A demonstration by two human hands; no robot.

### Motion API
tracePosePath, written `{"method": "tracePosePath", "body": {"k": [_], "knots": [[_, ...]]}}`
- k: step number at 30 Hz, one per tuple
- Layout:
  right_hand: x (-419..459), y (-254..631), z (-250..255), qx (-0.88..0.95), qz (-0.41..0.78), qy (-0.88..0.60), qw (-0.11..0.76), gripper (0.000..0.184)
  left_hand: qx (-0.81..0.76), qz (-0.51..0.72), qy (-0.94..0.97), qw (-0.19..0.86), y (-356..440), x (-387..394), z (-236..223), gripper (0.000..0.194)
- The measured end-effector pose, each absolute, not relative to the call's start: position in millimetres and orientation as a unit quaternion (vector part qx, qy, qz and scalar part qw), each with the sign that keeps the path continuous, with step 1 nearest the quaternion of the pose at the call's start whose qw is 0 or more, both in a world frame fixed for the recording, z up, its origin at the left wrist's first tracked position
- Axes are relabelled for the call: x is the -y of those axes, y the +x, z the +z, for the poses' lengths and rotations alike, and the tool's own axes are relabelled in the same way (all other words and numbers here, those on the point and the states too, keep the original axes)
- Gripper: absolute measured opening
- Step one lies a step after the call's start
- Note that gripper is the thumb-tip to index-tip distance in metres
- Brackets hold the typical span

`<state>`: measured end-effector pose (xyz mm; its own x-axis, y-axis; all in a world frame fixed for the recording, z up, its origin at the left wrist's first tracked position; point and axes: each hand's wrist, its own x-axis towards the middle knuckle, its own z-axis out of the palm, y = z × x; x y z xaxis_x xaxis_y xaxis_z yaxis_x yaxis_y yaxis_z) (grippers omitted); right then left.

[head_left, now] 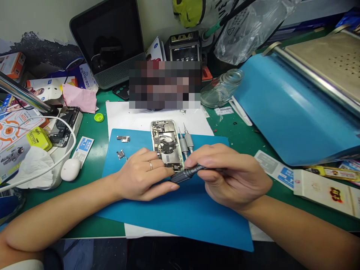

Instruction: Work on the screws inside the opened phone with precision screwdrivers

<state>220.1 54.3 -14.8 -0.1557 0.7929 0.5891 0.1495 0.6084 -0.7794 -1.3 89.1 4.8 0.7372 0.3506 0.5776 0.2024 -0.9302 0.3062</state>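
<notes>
A dark grey screwdriver (184, 174) with a ridged handle spans the gap between my hands. My right hand (234, 174) pinches one end between closed fingers. At the other end, my left hand (146, 172), with a ring on one finger, has its thumb and index finger around the handle. Just beyond lies an opened phone (166, 144), its inner parts exposed. Two grey screwdrivers (186, 140) rest beside its right edge, tips pointing away. To the left, a small metal part (123, 138) and another small metal piece (120, 154) lie on the blue mat (168, 213).
Behind the mat are a dark-screened display (109, 37) and a glass jar (222, 88). A blue-covered machine (275, 108) stands at right. A white earbud case (70, 169), a second opened phone (65, 125) and a looping white cable (73, 138) occupy the left. White tweezers (241, 111) lie near the jar.
</notes>
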Motion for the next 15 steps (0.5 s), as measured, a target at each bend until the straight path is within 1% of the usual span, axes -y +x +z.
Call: {"method": "tracePosePath", "body": {"k": [3,6,8,15], "knots": [[-59,215,-7,0.719,0.238,-0.284,0.588,0.033,-0.154,0.348,0.919,0.098,-1,-89,5,0.028],[-63,211,-2,0.765,0.215,-0.24,0.558,0.055,-0.165,0.369,0.91,0.091,-1,-90,4,0.029],[-65,209,-2,0.79,0.201,-0.21,0.541,0.066,-0.168,0.378,0.906,0.088,-2,-91,2,0.031],[-65,207,-7,0.8,0.218,-0.21,0.518,0.079,-0.171,0.382,0.904,0.085,-2,-91,0,0.026]]}}
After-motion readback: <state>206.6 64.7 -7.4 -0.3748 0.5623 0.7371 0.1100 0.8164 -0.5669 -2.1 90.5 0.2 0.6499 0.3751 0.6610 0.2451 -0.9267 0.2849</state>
